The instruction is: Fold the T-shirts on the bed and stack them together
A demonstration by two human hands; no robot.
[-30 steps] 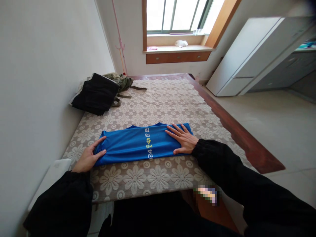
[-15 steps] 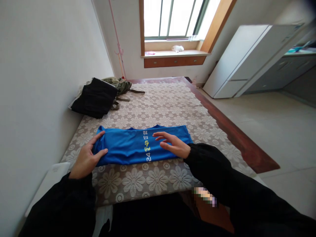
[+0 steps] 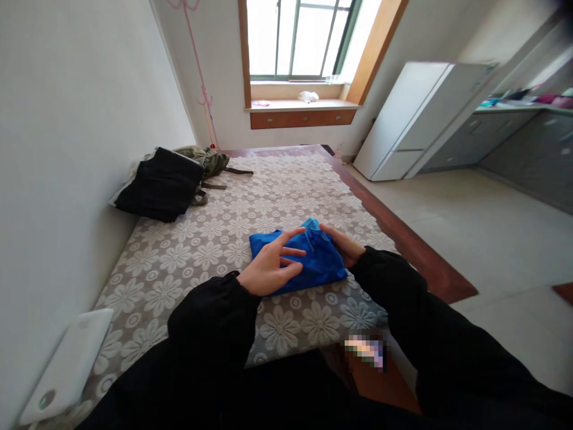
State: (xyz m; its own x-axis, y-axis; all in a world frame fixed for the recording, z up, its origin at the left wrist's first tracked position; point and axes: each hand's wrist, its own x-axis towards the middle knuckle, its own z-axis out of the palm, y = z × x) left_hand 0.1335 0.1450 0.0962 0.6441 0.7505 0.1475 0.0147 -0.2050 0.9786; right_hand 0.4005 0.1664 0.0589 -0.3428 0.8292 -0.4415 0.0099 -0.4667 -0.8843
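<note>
Blue garment (image 3: pixel 323 263) below wide-spread left fingers (image 3: pixel 290 237); right fingers (image 3: pixel 333 235) at its right side, grip unclear.

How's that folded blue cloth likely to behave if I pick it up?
The blue cloth looks floppy, given its creases. It's probably light, lying in a low, thin-looking bundle. It might unfold when lifted, since its layers seem just folded over.

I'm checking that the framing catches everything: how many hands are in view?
2. The left hand is over the left side of the folded blue fabric; the right hand, partly hidden, is at its right edge.
</note>
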